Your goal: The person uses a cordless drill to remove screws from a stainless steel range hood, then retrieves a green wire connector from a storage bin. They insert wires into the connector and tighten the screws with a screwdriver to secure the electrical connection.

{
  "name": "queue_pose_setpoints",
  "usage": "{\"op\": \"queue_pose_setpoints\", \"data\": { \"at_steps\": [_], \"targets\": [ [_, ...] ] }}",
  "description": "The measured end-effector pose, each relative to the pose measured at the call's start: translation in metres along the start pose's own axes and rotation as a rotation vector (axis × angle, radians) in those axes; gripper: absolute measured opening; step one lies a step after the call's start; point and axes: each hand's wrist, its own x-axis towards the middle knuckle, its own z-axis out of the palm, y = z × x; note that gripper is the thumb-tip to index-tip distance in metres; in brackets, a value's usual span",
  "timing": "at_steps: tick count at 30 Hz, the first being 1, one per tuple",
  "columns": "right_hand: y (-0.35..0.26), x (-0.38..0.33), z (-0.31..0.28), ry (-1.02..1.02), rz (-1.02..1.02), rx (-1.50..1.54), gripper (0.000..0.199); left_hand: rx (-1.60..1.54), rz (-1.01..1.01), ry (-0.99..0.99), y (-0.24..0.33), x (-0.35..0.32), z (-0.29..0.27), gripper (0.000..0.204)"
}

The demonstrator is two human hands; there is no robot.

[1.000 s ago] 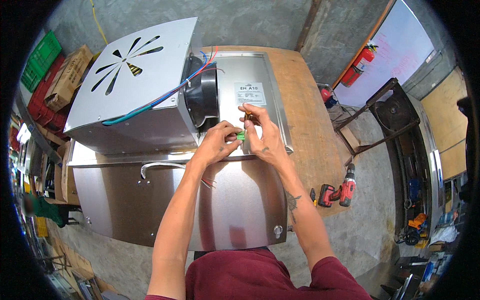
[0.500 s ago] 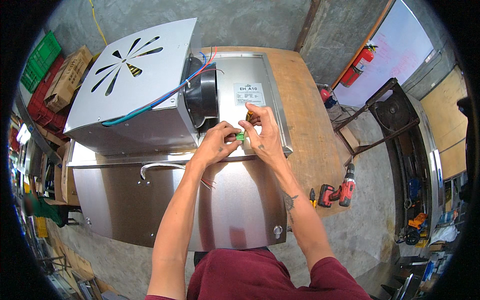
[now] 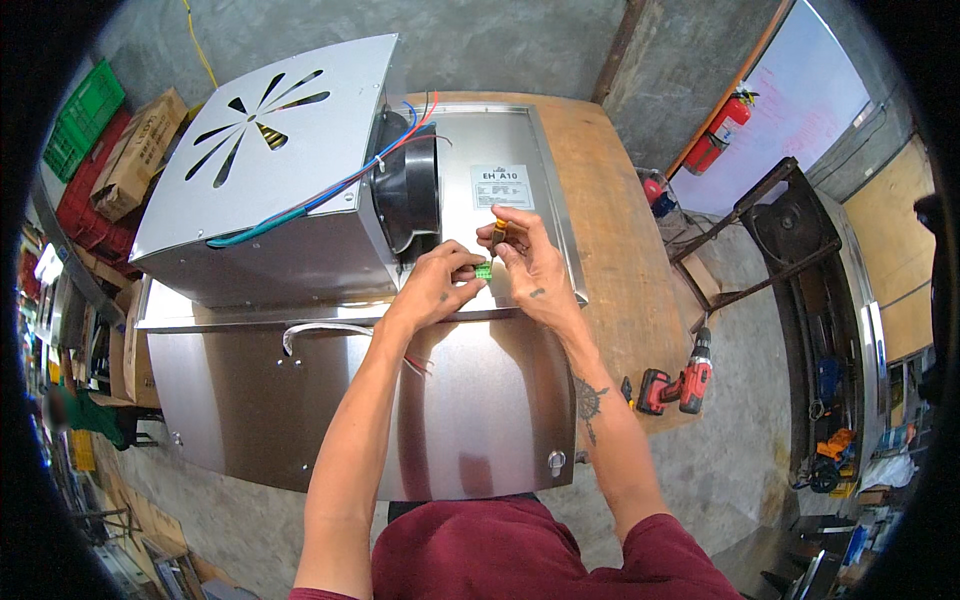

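My left hand point(image 3: 438, 283) is closed, pinching a small green terminal block point(image 3: 484, 271) between thumb and fingertips. Just to its right, my right hand point(image 3: 530, 262) grips a small screwdriver point(image 3: 499, 230) with an orange-yellow handle; its tip is too small to make out. Both hands are above the flat metal panel of a range hood point(image 3: 452, 130), in front of its label point(image 3: 499, 187). The hood's motor box point(image 3: 270, 150), with a flower-shaped cutout, stands to the left. A black round duct outlet point(image 3: 408, 185) sticks out of the box toward my hands.
Blue, red and teal wires point(image 3: 330, 195) run along the box. White wires point(image 3: 325, 328) come out of the curved steel front point(image 3: 240, 400). On the wooden table point(image 3: 620, 250) to the right lies a red cordless drill point(image 3: 690, 380), with pliers point(image 3: 627, 390) beside it.
My right hand has drawn slightly away from the green terminal block with the screwdriver, so more of the block shows. My left hand has hardly moved.
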Motion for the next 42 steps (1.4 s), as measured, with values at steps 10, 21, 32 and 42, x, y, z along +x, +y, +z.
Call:
{"op": "queue_pose_setpoints", "data": {
  "at_steps": [10, 21, 32, 42],
  "targets": [
    [-0.006, 0.002, -0.006, -0.047, 0.095, 0.051, 0.051, 0.038, 0.020, -0.002, -0.001, -0.001, 0.000, 0.037],
    [-0.015, 0.001, -0.002, -0.048, 0.076, -0.009, 0.050, 0.030, 0.024, -0.001, -0.003, 0.001, 0.000, 0.037],
    [-0.014, 0.002, -0.005, -0.070, 0.019, -0.101, 0.052, 0.036, 0.023, 0.012, -0.007, -0.001, 0.001, 0.036],
    [-0.013, -0.002, 0.000, 0.021, 0.073, -0.023, 0.051, 0.020, 0.007, 0.000, -0.004, 0.001, 0.000, 0.037]
  ]
}}
